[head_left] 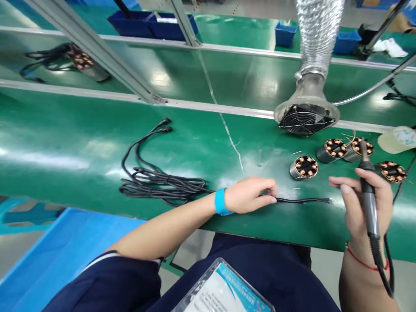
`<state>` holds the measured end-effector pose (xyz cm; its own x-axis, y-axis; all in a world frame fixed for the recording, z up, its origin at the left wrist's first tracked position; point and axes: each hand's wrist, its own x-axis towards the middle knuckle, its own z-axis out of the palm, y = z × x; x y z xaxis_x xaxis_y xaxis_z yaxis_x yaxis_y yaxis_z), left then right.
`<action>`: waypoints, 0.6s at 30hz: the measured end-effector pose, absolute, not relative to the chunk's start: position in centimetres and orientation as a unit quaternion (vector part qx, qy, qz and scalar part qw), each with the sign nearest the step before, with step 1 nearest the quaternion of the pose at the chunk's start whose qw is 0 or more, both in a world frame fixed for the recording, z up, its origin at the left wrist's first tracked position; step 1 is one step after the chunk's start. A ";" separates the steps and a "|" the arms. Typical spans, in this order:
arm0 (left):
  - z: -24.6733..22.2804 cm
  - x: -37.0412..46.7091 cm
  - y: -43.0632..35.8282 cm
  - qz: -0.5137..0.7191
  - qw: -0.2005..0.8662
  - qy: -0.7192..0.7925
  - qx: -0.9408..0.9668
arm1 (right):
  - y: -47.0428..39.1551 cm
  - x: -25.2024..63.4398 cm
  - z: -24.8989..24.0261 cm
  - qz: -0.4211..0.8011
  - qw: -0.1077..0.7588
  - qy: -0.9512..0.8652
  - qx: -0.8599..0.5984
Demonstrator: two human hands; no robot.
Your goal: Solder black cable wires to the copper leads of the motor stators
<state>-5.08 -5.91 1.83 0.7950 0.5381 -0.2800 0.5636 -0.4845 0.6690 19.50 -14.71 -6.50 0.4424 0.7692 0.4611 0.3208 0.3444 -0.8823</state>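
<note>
My left hand (251,195), with a blue band at the wrist, is closed around a black cable (295,200) just above the green bench. Thin wire ends show at the cable's right tip, and the rest lies in a bundled coil (162,184) to the left with two connectors at its far end. In my right hand (367,203) rests a soldering iron (369,197), its tip pointing away from me. Thumb and index finger of that hand are spread apart. A motor stator (303,167) with copper windings stands between my hands, and several similar stators (331,150) are farther right.
A fume extraction hood (307,110) with a foil duct hangs over the bench (81,130). A pale yellow container (397,139) sits at the right. Metal rails (221,108) cross behind, with blue bins (136,24) beyond. A blue stool (29,216) is at lower left.
</note>
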 end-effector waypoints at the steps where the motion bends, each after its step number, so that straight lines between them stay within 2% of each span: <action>1: 2.3 -5.4 -5.7 0.006 0.428 0.331 0.841 | -15.1 19.0 -6.2 0.208 0.663 -0.490 -0.526; 4: 3.1 -5.8 -5.4 0.013 0.475 0.364 0.801 | -15.4 17.3 -5.1 0.261 0.693 -0.469 -0.481; 9: 2.7 -5.4 -5.7 0.011 0.447 0.392 0.804 | -14.2 15.6 -4.0 0.294 0.731 -0.440 -0.432; 18: 1.4 -4.8 -5.8 0.041 0.465 0.430 0.773 | -14.8 15.3 -3.9 0.344 0.746 -0.407 -0.400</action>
